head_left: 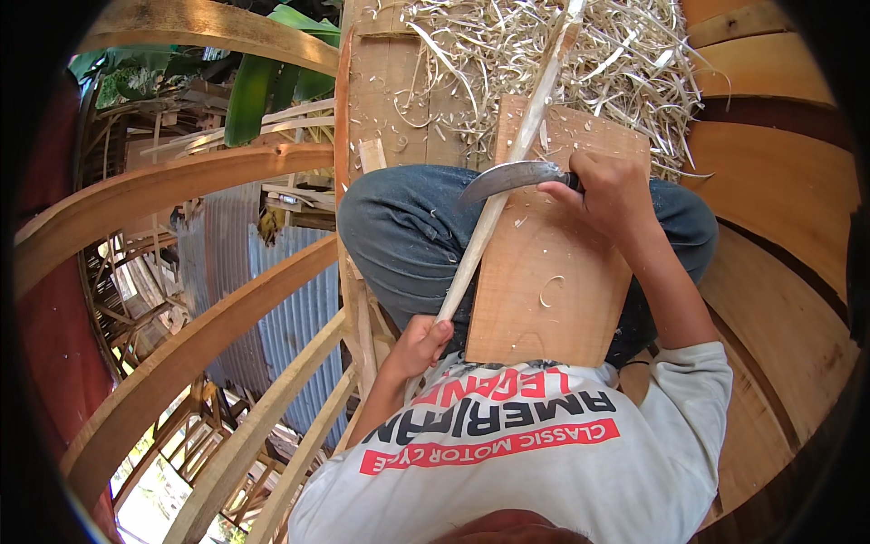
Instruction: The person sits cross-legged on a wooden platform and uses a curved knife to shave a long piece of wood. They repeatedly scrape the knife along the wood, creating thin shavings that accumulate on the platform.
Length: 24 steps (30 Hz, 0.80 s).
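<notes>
My left hand [419, 344] grips the near end of a long pale wooden stick [507, 172] that runs up and away over my lap. My right hand [609, 192] holds the handle of a curved knife [506, 179], whose blade lies across the stick. A flat wooden board [553, 272] rests on my jeans-covered knees [399, 227] under the stick, with a few shavings on it.
A heap of pale wood shavings [562, 54] covers the planks ahead. Curved wooden beams [181, 181] arc on the left, with corrugated metal sheets [272, 299] and green leaves [263, 91] below and beyond. Wooden planks [779, 181] lie to the right.
</notes>
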Each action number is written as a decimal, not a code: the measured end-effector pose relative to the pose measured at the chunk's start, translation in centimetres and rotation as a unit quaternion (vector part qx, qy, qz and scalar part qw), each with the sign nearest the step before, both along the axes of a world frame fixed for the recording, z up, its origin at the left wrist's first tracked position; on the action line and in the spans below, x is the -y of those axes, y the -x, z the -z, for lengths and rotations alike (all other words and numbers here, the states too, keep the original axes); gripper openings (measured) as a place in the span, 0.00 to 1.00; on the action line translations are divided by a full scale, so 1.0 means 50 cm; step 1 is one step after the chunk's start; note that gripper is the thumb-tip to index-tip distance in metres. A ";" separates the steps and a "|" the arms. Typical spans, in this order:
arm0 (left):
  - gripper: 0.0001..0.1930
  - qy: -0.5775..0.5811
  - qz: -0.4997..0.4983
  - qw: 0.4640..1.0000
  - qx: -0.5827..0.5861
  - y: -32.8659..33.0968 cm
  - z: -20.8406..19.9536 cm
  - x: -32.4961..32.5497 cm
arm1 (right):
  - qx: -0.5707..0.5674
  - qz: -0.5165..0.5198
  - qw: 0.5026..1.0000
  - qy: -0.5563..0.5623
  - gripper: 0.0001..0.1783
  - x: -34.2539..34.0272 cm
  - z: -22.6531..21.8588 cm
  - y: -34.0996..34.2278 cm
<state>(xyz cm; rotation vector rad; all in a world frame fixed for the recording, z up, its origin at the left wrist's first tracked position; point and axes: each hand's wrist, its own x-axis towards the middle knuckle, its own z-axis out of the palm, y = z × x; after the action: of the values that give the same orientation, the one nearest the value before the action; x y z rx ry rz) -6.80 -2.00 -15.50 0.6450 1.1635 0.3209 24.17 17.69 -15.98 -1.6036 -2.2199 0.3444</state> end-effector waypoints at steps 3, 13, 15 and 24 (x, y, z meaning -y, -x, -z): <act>0.29 0.002 0.002 1.000 0.002 -0.007 -0.002 0.002 | 0.060 0.105 0.992 -0.020 0.33 -0.059 -0.004 -0.042; 0.28 0.016 -0.002 1.000 0.008 -0.007 -0.006 -0.005 | 0.018 0.055 0.998 -0.006 0.35 -0.056 -0.003 -0.026; 0.28 0.018 -0.006 1.000 0.000 -0.007 -0.004 0.002 | 0.030 -0.058 0.996 -0.057 0.35 -0.033 -0.002 -0.004; 0.27 0.016 -0.010 1.000 0.008 -0.003 -0.006 -0.010 | 0.001 -0.026 0.996 -0.088 0.34 -0.080 0.008 -0.018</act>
<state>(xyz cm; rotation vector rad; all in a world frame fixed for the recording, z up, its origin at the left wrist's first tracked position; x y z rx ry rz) -6.64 -1.52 -15.19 0.6027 1.1584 0.3237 25.08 21.69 -16.37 -1.4575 -2.2289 0.1563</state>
